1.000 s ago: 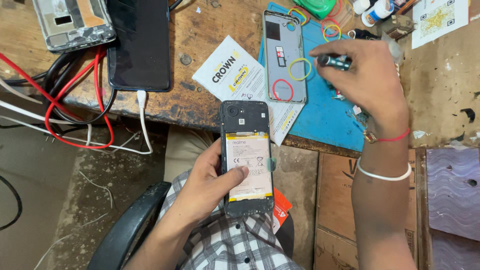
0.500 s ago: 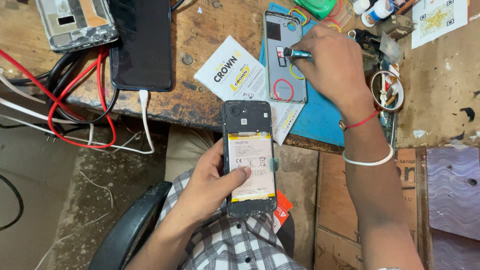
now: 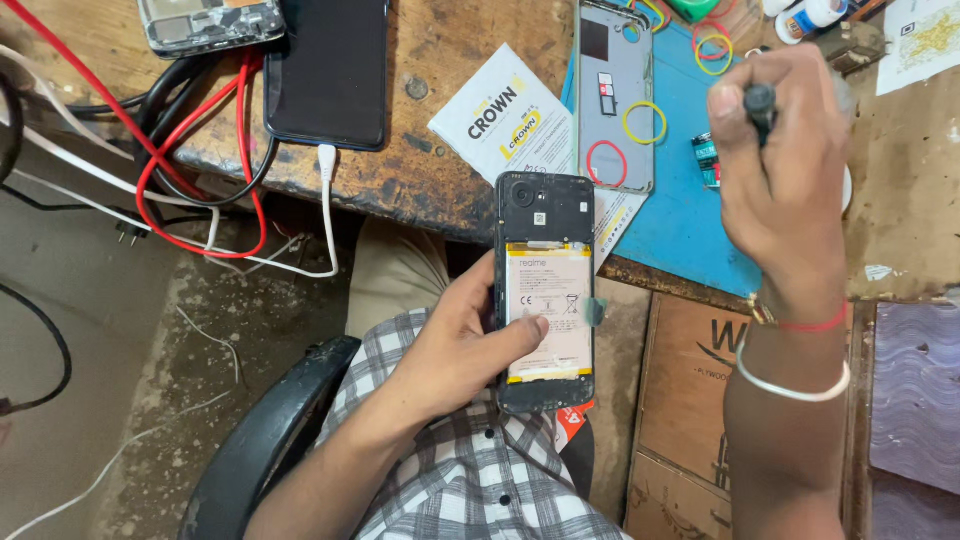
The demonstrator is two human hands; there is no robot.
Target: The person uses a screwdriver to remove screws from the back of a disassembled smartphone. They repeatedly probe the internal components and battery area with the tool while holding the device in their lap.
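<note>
My left hand [image 3: 470,345] holds an opened phone [image 3: 546,290] upright over my lap, its back cover off, the pale battery and black upper board exposed, my thumb resting on the battery. My right hand [image 3: 785,170] is raised over the blue mat [image 3: 690,215], fingers closed around a small black tool [image 3: 760,100], probably a screwdriver, whose tip is hidden. The phone's grey back cover [image 3: 615,95] lies on the mat with coloured rubber bands on it, left of my right hand.
A black phone [image 3: 328,70] lies charging on the worn wooden bench [image 3: 430,160] by a white cable, beside red and black wires [image 3: 200,170]. A white leaflet [image 3: 505,115], another stripped phone frame [image 3: 205,22] and small bottles [image 3: 810,15] sit on the bench. A black chair arm [image 3: 270,440] is lower left.
My right hand pulled back from the grey back cover toward the right and nearer me, still gripping the black tool. The left hand and opened phone stayed put.
</note>
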